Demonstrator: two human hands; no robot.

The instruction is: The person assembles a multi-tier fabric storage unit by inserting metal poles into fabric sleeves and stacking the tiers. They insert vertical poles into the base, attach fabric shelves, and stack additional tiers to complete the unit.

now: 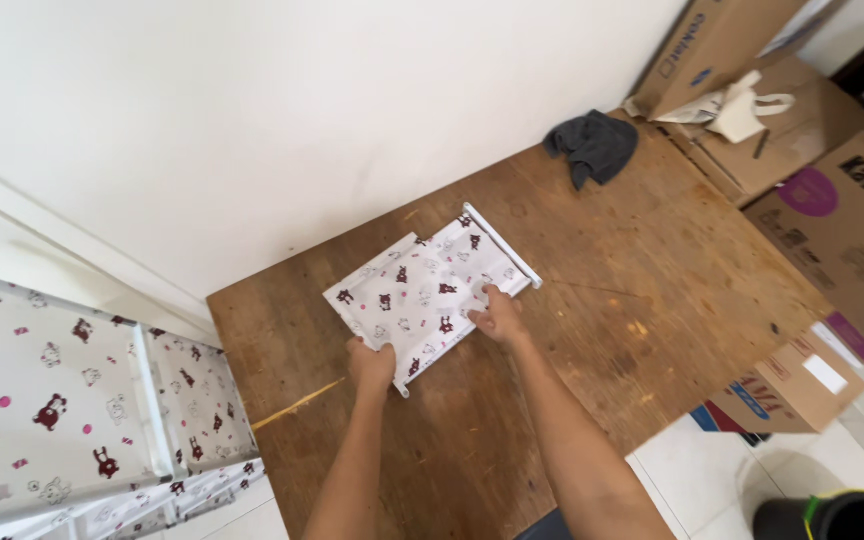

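A small folded cloth shelf (pixel 422 290) lies flat near the middle of the bench (pixel 592 330). The cloth is white with little dark red bears and pale animal shapes all over it. A thin white rod (pixel 502 245) runs along its far edge, and another white rod shows at its near edge. The cloth looks soft and a bit wrinkly, and one far corner has a notch cut out.

The left hand (pixel 370 366) grips the near corner of the shelf, fingers curled around the edge. The right hand (pixel 497 315) presses down on the cloth near the far rod, with its fingers bent on top of it.

The bench is brown wood, worn and scratched, with a pale yellow streak close to its left edge. A white wall stands behind it. A dark grey rag (pixel 592 145) sits crumpled at the far side of the bench.

On the left stands a bigger rack (pixel 72 410) made of the same bear cloth with white poles.

On the right are brown cardboard boxes (pixel 832 210). One has a round purple patch and big dark letters. A small box (pixel 792 385) lower down has a white square label and a blue mark. A tall box leans at the top with blue print. A white bag (pixel 742 110) lies on the boxes. A black bin (pixel 837 515) with a yellow-green bit on its rim sits at the bottom right on the white tile floor.
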